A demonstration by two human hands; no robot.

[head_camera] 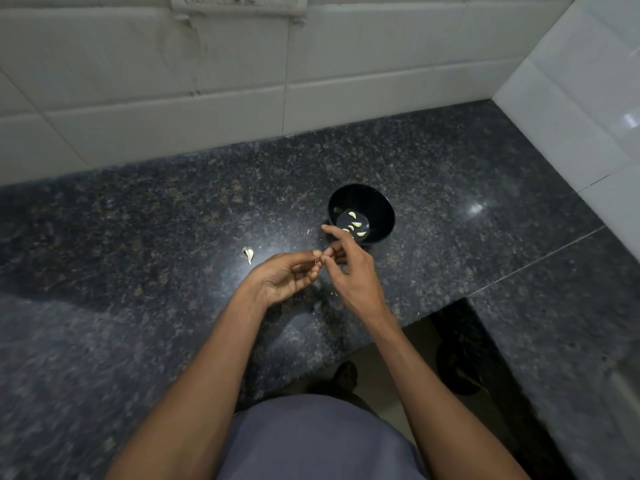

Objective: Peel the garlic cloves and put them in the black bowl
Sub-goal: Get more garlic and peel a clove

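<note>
Clove between hands [320,263] barely visible.

Speckled dark granite countertop [433,174], polished, with glossy highlights. Wall tiles [398,57]: white glazed ceramic, smooth, faintly reflective, with thin grout lines. Black bowl [381,202]: smooth, glossy, material indeterminate. Peeled garlic cloves [355,225]: pale, smooth. Unpeeled clove [248,253]: dry, papery skin. Garment [311,441]: matt grey cloth.

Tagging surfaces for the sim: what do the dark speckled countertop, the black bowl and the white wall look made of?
Dark speckled countertop: polished granite by its flecked grain and sharp light glare.
Black bowl: glossy, smooth; plastic or glazed ceramic, cannot tell which.
White wall: glazed ceramic tile, judging by grout lines and sheen.
</note>
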